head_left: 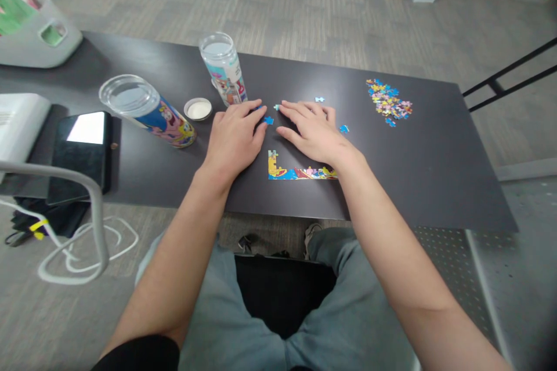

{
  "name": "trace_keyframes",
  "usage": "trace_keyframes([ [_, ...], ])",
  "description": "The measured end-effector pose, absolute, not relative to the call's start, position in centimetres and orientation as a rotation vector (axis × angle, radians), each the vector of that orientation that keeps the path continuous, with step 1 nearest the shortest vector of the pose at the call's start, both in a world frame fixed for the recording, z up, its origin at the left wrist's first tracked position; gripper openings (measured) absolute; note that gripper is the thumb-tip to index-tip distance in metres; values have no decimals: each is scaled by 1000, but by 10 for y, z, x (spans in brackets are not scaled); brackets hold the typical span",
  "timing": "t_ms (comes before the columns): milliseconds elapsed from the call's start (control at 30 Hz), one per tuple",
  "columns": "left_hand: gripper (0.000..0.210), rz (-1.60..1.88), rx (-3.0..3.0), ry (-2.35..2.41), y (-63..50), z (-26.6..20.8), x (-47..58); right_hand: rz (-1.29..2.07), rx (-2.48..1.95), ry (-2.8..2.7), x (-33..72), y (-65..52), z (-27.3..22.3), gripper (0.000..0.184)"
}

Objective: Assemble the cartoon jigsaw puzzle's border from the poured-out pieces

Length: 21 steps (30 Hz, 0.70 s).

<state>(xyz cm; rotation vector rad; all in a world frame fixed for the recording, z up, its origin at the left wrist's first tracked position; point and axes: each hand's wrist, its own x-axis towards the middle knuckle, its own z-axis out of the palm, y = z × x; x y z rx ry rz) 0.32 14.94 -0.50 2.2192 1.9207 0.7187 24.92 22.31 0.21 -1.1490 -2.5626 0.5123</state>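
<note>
Palm down on the dark table, my left hand (pixel 235 136) has its fingers stretched out, with the tips at a blue jigsaw piece (pixel 268 120) and partly covering another. My right hand (pixel 311 130) lies to the right with fingers spread, its fingertips touching or just beside a small light-coloured jigsaw piece (pixel 277 108). Neither hand grips anything visible. Below them is a joined L-shaped puzzle border (pixel 300 174), yellow, blue and red, its right end hidden by my right forearm. Loose pieces lie beyond and beside my right hand, including a pale-blue piece (pixel 319 99) and a blue piece (pixel 344 128).
A pile of mixed puzzle pieces (pixel 389 102) sits further right. On the left stand two clear-topped printed canisters, one tall canister (pixel 226 72) and one wider canister (pixel 152 113), near a round white lid (pixel 198 109). A black tablet-like device (pixel 80 153) and a white basket (pixel 43 49) are further left.
</note>
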Motion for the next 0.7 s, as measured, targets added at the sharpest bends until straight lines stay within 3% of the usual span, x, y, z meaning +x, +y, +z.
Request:
trace_keyframes([
  [267,45,847,2153,1858,153,-16,-2,647,-930,-2596,271,221,15,22],
  [500,51,888,2072,1724,146,-14,-8,570,-1024,-2579,261,220,12,18],
  [700,35,983,2059,1651,145,-10,-11,625,-1000,-2597,262,220,10,13],
])
